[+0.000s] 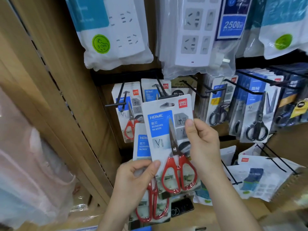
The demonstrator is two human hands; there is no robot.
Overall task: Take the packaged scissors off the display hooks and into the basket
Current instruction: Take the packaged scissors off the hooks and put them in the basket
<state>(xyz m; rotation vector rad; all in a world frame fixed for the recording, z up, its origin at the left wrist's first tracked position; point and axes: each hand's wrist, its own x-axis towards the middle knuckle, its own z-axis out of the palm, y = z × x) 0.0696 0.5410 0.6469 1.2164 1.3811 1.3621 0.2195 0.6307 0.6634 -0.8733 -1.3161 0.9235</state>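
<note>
Front scissors pack (160,130): off the hook, mid-air just below display hooks (160,90), overlapping second pack (141,147).
Handling: probably light; stiff card, slick blister, weight low at the red handles.
Hold point: card edges.
Right grip (203,144): pinching the right card edge.
Left grip (133,179): clamping second pack, thumb on the front corner.
Basket: not in view.
</note>
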